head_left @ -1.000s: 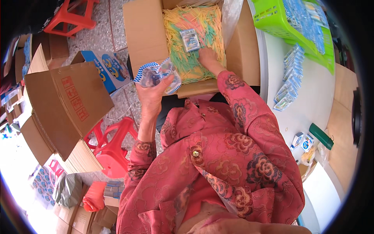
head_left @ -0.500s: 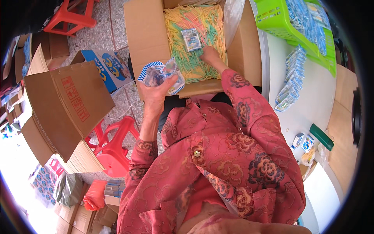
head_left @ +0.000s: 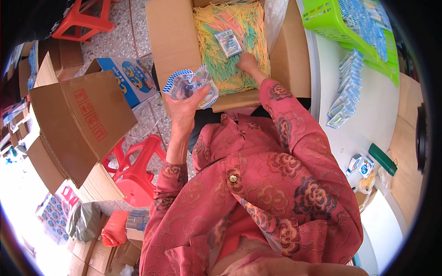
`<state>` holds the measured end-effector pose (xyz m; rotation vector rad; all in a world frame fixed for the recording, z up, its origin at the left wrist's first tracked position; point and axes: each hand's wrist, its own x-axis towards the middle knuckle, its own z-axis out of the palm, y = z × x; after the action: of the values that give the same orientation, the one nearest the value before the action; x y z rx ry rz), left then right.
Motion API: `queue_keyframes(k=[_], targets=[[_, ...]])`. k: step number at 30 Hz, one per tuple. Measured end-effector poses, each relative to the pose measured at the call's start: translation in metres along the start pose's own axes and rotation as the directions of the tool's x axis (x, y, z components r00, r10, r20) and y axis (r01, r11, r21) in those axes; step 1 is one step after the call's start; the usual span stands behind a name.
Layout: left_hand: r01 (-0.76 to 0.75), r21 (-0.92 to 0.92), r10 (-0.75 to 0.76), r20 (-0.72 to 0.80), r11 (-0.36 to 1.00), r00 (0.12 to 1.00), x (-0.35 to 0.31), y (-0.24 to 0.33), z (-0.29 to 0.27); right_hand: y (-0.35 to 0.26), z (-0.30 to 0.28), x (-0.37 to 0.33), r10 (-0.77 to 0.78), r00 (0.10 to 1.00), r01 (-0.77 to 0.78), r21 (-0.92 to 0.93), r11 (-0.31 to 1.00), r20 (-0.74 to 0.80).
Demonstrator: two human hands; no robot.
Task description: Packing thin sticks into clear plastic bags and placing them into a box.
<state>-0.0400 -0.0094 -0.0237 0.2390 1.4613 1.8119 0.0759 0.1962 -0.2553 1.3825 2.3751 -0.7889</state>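
My left hand (head_left: 183,104) is closed around a clear plastic packet (head_left: 180,82) with blue-and-white striped edges, held over the near left corner of an open cardboard box (head_left: 172,34). Thin yellow, green and pink sticks (head_left: 216,71) fill the box. On top of them lies a small packet (head_left: 229,43) with a striped border and a dark printed picture. Just to the near right of that packet, my right hand (head_left: 247,63) reaches down to the sticks. Its fingers are curled together, and their tips are partly hidden, so what they pinch cannot be made out.
On the white table to the right stand a green basket (head_left: 318,20) full of striped packets and a row of similar packets (head_left: 346,89). A dark green bar-shaped object (head_left: 382,159) lies nearer. To the left are an open carton (head_left: 85,108) and a red stool (head_left: 138,177).
The packet on the sticks has shifted slightly and tilted, its far end turned left. My right hand has barely moved. My left hand keeps hold of its packet in nearly the same place.
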Motion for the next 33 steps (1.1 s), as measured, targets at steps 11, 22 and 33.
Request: queue_keyframes(k=[11,22,33], targets=[[-0.001,-0.015,0.001,0.014,1.000,1.000,-0.004,-0.002,0.003,0.004,0.003,-0.011,-0.044,0.999,0.046,0.154,0.987,-0.015],[-0.010,-0.010,0.011,0.033,1.000,0.999,-0.008,-0.002,0.005,0.011,0.012,-0.001,-0.055,0.997,0.056,0.014,0.998,-0.062],[-0.028,-0.004,0.028,0.017,1.000,0.999,-0.014,0.000,0.003,0.022,-0.045,-0.037,-0.168,0.803,-0.290,0.623,0.727,0.571]])
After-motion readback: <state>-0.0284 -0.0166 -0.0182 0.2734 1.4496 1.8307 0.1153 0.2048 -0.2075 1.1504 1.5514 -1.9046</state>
